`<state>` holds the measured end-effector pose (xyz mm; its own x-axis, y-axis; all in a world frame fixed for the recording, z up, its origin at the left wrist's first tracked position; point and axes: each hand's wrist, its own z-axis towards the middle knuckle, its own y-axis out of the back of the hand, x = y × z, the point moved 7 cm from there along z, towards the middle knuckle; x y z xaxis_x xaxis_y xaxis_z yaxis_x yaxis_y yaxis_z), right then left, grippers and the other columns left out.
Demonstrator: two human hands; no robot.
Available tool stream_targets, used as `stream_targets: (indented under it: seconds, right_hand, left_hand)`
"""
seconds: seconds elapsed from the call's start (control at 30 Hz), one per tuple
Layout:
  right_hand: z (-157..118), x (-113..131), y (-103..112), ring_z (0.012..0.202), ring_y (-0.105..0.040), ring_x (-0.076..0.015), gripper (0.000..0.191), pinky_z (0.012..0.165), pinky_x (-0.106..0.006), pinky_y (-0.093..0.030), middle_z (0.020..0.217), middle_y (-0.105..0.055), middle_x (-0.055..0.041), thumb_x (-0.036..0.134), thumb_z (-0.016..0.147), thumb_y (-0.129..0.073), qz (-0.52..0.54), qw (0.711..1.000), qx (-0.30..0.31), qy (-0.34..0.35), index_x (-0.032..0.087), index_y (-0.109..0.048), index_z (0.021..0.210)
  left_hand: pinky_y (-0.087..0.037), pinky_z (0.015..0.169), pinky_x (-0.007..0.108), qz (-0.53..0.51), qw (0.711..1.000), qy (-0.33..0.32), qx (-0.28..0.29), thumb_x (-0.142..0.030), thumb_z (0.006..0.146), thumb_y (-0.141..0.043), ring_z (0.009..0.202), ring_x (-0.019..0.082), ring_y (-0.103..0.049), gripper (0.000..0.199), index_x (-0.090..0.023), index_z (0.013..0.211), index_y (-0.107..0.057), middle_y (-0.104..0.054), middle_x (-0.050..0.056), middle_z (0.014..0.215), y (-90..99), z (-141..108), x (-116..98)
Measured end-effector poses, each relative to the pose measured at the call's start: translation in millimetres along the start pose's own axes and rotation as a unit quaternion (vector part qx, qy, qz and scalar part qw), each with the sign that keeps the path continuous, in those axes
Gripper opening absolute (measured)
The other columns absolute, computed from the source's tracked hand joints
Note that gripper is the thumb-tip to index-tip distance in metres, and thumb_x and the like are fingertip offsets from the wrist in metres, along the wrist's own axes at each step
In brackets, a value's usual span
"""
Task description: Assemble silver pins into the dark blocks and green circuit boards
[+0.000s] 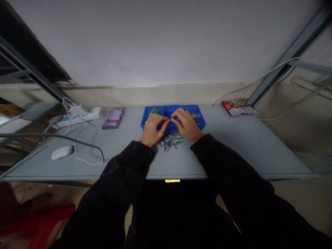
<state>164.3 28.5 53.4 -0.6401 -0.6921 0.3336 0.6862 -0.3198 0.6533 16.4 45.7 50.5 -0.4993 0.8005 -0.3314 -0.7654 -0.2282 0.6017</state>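
My left hand (154, 128) and my right hand (187, 124) meet above the front edge of a blue divided bin (155, 127). Both are closed in a pinch, fingertips facing each other. Between them runs a thin, shiny metal pin (171, 120), too small to make out in detail. Below my hands, a loose heap of thin metal pins (169, 142) lies on the grey table. The bin's left compartment holds green material (155, 111); dark metal pieces (194, 116) lie in the right one. My right hand partly covers the middle compartment.
On the left are a white power strip (75, 119) with plugs, a white earphone case (62, 152), loose cables (89, 163) and a purple blurred item (114, 118). A red packet (239, 108) lies at the back right. Grey metal posts (275, 64) frame the table (233, 148).
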Motion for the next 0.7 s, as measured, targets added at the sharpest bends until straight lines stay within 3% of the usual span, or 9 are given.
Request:
stream_targets:
  seconds: [0.23, 0.47, 0.7]
  right_hand:
    - [-0.6, -3.5, -1.3, 0.094, -0.058, -0.0228, 0.024, 0.084, -0.038, -0.038, 0.101, -0.062, -0.0068, 0.029, 0.108, -0.043, -0.017, 1.000, -0.025, 0.001, 0.020, -0.060, 0.094]
    - [-0.9, 3.6, 0.7, 0.094, -0.058, -0.0219, 0.008, 0.084, -0.037, -0.037, 0.102, -0.064, -0.0051, 0.022, 0.104, -0.051, -0.004, 1.000, -0.016, 0.017, 0.020, -0.058, 0.102]
    - [-1.3, -1.4, -1.4, 0.093, -0.059, -0.0218, 0.025, 0.084, -0.037, -0.037, 0.097, -0.065, -0.0053, 0.029, 0.109, -0.042, -0.029, 0.999, -0.025, 0.009, 0.021, -0.060, 0.093]
  left_hand:
    - [-0.051, 0.082, 0.037, -0.019, 1.000, -0.014, 0.006, -0.035, 0.102, -0.060, 0.077, 0.016, -0.060, 0.023, -0.018, 0.094, -0.072, -0.070, 0.002, 0.084, 0.8, -0.6, 0.2]
    - [-0.052, 0.081, 0.037, -0.025, 1.000, 0.005, -0.008, -0.034, 0.101, -0.062, 0.077, 0.016, -0.060, 0.021, -0.018, 0.094, -0.072, -0.069, 0.001, 0.081, 4.3, -0.2, 5.7]
    - [-0.051, 0.081, 0.038, -0.024, 0.999, 0.018, 0.019, -0.035, 0.102, -0.060, 0.079, 0.017, -0.061, 0.022, -0.018, 0.095, -0.072, -0.070, 0.003, 0.085, -3.6, -3.9, 4.4]
